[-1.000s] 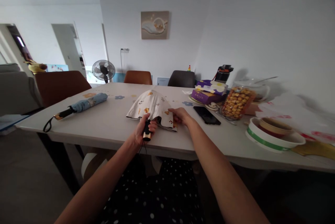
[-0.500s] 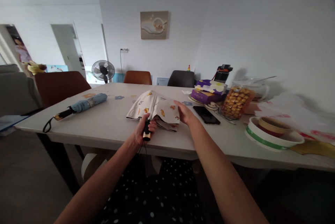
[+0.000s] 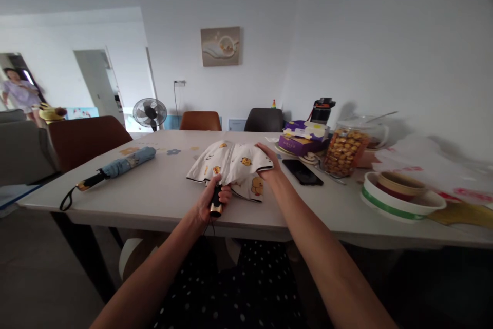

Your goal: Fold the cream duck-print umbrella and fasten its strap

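A white umbrella (image 3: 231, 161) with yellow cartoon prints and dark-edged panels lies loosely folded over the white table (image 3: 162, 200). Its black handle with a gold end is wrapped in my left hand (image 3: 211, 199), close to the table's front edge. On the canopy's right side, my right hand (image 3: 269, 160) grips a panel, with its fingers partly hidden by the cloth. One panel is lifted there, and a larger print shows below it. Further left rests a second umbrella (image 3: 129, 161), blue and rolled up, with a black handle and wrist loop.
Right of my hands are a black phone (image 3: 302, 172), purple boxes (image 3: 302, 143), a snack jar (image 3: 344, 152), a black bottle (image 3: 322, 110) and bowls (image 3: 400, 206). Chairs (image 3: 200, 120) and a fan (image 3: 150, 112) stand beyond the table. A person (image 3: 21, 94) is at the far left.
My right hand has gone from the canopy's side to holding a panel, which is now raised and folded over. The left hand keeps the handle. The person behind has come further into view.
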The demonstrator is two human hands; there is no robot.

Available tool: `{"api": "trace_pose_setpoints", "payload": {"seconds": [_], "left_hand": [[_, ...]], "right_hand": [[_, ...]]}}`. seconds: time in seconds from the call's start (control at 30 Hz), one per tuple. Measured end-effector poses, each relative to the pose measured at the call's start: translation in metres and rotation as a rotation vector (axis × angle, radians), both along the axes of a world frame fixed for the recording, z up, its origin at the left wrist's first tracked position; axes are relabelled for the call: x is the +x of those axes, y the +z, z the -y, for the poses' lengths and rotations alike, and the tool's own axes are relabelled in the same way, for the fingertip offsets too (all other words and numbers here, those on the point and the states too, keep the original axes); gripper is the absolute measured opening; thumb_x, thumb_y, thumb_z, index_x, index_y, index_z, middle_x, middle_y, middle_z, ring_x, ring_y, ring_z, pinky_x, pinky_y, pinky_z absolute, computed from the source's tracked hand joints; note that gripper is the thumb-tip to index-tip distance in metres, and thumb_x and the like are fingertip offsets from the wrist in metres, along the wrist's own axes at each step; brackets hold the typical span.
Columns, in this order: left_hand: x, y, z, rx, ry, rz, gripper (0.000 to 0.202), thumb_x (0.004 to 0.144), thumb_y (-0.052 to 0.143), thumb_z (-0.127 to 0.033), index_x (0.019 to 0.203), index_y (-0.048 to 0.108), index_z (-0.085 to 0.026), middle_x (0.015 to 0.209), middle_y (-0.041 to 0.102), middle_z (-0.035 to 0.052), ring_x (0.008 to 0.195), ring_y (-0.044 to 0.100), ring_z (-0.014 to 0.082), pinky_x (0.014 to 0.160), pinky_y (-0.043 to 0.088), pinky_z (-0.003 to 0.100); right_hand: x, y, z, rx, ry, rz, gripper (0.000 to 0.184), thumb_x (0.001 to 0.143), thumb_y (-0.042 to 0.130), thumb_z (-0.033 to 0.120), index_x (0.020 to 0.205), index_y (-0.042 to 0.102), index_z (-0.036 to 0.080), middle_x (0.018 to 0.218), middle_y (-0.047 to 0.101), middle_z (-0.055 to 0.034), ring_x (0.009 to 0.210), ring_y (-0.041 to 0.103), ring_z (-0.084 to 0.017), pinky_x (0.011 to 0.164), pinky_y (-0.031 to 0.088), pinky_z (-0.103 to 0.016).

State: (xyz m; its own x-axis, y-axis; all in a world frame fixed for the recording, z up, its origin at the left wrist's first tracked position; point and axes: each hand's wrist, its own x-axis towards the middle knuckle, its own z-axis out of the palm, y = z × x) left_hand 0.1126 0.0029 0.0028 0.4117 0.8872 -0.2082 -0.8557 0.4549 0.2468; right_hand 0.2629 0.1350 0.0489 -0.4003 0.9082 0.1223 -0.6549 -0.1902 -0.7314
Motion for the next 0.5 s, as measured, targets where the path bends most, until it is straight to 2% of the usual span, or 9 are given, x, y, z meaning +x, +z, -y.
{"api": "trace_pose_setpoints", "payload": {"seconds": [0.13, 0.23, 0.37, 0.5], "left_hand": [[0.000, -0.002, -0.002, 0.009, -0.015, -0.027, 0.039, 0.092, 0.034, -0.042, 0.095, 0.050, -0.006, 0.053, 0.038, -0.0053, 0.037, 0.038, 0.0037, 0.031, 0.031, 0.013], [0.001, -0.002, -0.003, 0.012, -0.020, -0.046, 0.043, 0.092, 0.033, -0.043, 0.099, 0.050, -0.004, 0.052, 0.038, -0.0055, 0.037, 0.037, 0.0036, 0.031, 0.031, 0.013], [0.002, -0.002, -0.004, 0.032, -0.036, -0.089, 0.045, 0.092, 0.032, -0.044, 0.098, 0.051, -0.004, 0.053, 0.038, -0.0049, 0.037, 0.036, 0.0038, 0.031, 0.031, 0.013], [0.002, -0.001, -0.003, 0.031, -0.053, -0.104, 0.047, 0.092, 0.030, -0.045, 0.097, 0.052, -0.004, 0.054, 0.037, -0.0044, 0.038, 0.036, 0.0045, 0.031, 0.032, 0.014]], "right_hand": [[-0.028, 0.027, 0.005, 0.006, 0.043, -0.005, 0.015, 0.080, 0.053, 0.020, 0.066, 0.057, 0.016, 0.057, 0.061, 0.0009, 0.051, 0.057, -0.011, 0.057, 0.050, -0.023], [-0.047, 0.040, 0.006, -0.026, 0.045, 0.014, 0.020, 0.082, 0.049, 0.018, 0.064, 0.055, 0.015, 0.054, 0.059, 0.0001, 0.049, 0.056, -0.012, 0.057, 0.050, -0.023], [-0.065, 0.045, 0.004, -0.081, 0.018, 0.063, 0.018, 0.083, 0.047, 0.015, 0.065, 0.053, 0.014, 0.054, 0.059, -0.0019, 0.048, 0.056, -0.012, 0.054, 0.050, -0.024], [-0.072, 0.047, 0.001, -0.125, -0.066, 0.116, 0.014, 0.080, 0.051, 0.010, 0.066, 0.051, 0.014, 0.052, 0.057, -0.0005, 0.045, 0.054, -0.010, 0.051, 0.049, -0.022]]}}
